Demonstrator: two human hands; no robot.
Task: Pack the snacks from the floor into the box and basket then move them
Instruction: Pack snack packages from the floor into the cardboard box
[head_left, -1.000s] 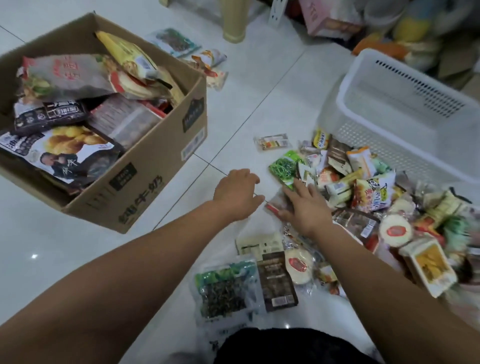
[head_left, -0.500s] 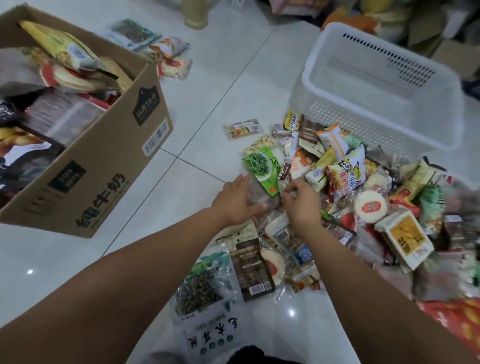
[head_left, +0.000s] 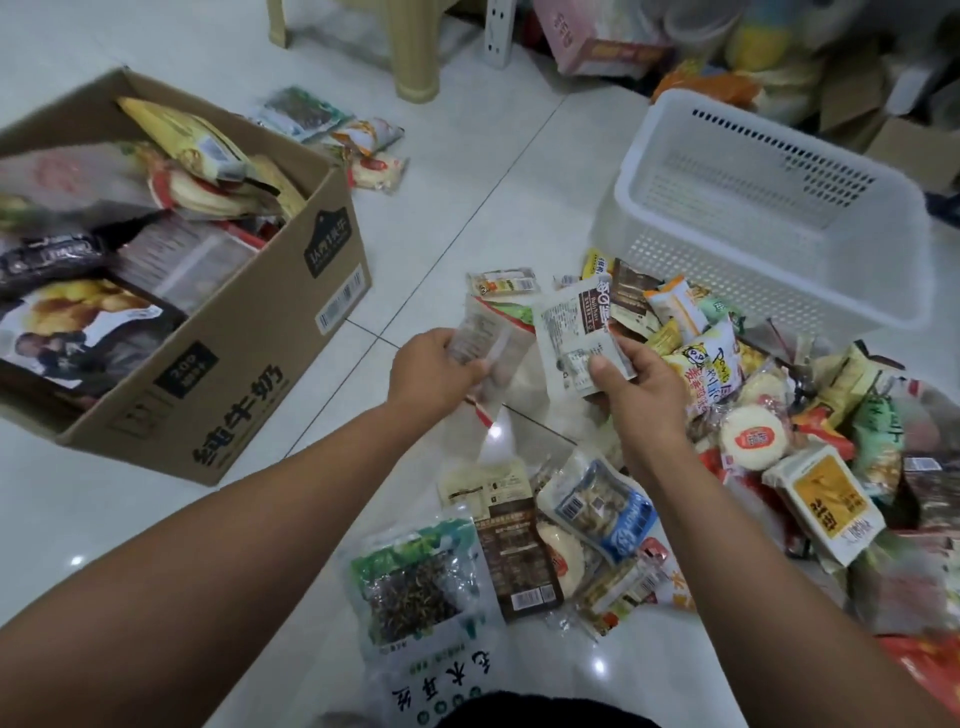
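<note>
A heap of snack packets (head_left: 769, 431) covers the floor at the right and centre. My left hand (head_left: 434, 371) is shut on a clear, pale snack packet (head_left: 480, 338) lifted off the floor. My right hand (head_left: 636, 384) grips a white packet with a brown label (head_left: 574, 332), held up beside the other one. The cardboard box (head_left: 234, 374) at the left is full of large snack bags. The white plastic basket (head_left: 769, 218) at the upper right has nothing in it.
A large green-and-white bag (head_left: 415, 582) lies on the floor near my knees. Three packets (head_left: 343, 130) lie behind the box. A beige stool leg (head_left: 418, 49) and a clutter of boxes and bags (head_left: 779, 62) line the back. Bare white tile separates box and pile.
Both hands rose from the pile, each now holding a packet. The view shifted, showing more of the box and basket.
</note>
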